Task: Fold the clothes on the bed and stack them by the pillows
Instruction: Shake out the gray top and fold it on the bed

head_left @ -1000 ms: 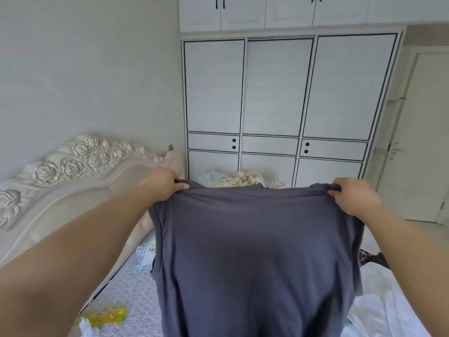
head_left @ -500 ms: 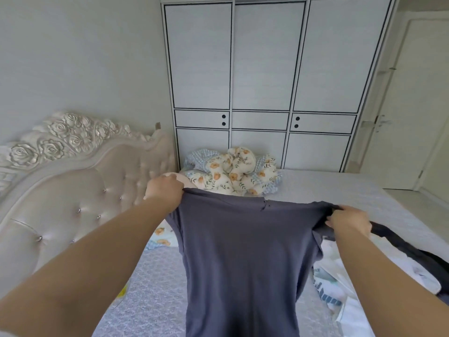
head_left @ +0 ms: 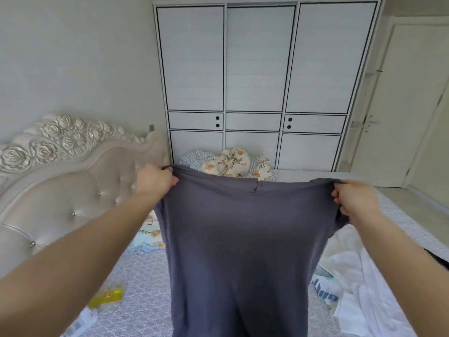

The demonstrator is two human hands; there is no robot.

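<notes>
A dark grey shirt (head_left: pixel 240 242) hangs spread out in the air over the bed (head_left: pixel 145 283). My left hand (head_left: pixel 155 180) grips its upper left corner and my right hand (head_left: pixel 352 200) grips its upper right corner, both with fingers curled into the cloth. The shirt's lower end runs out of the frame at the bottom. Behind the shirt, at the far end of the bed, lies a floral pillow or bundled quilt (head_left: pixel 230 164). A second floral piece (head_left: pixel 148 235) shows beside the shirt's left edge.
White clothes (head_left: pixel 359 283) lie heaped on the bed at the right, with a dark garment's edge (head_left: pixel 437 259) beyond them. A clear plastic bag with a yellow item (head_left: pixel 109 295) lies at the left. The padded headboard (head_left: pixel 60 186) stands left, a white wardrobe (head_left: pixel 255 81) behind.
The view tilted down and the shirt came lower over the bed. Both hands kept their hold on the upper corners and now hold the shirt stretched a little wider.
</notes>
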